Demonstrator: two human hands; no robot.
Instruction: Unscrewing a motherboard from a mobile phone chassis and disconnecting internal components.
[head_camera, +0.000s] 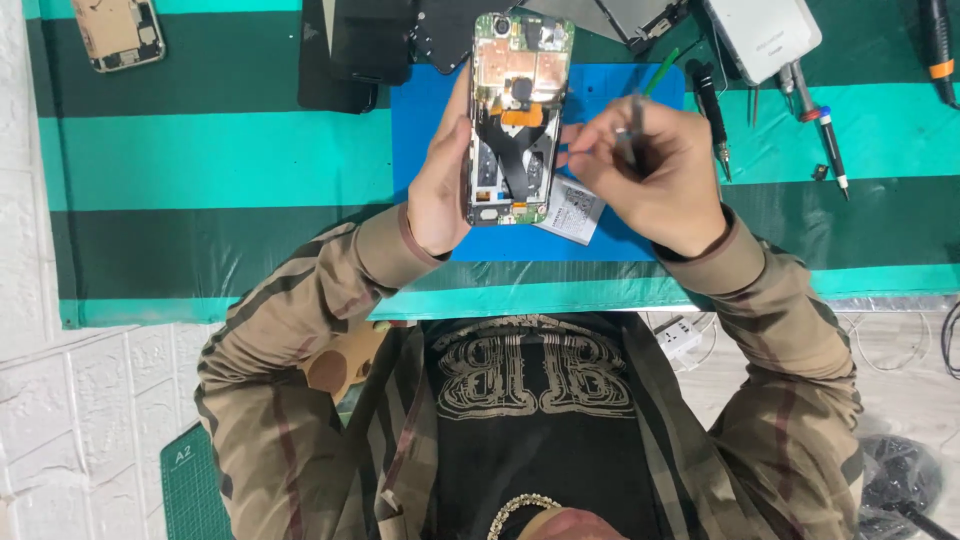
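The left hand (437, 190) has its fingers closed along the edge of an opened phone (515, 118), holding it upright over the blue mat (425, 120) on the desk. The right hand (655, 170) pinches thin metal tweezers (633, 128) just beside the phone's right edge. The phone's back is off, showing boards, copper shielding and a black ribbon cable. The tweezers' tips are hidden behind the fingers.

Bare striped cloth (200, 160) left of hands (655, 175)

Opened phone (518, 110) glossy metal; mat (430, 120) matt blue rubber.
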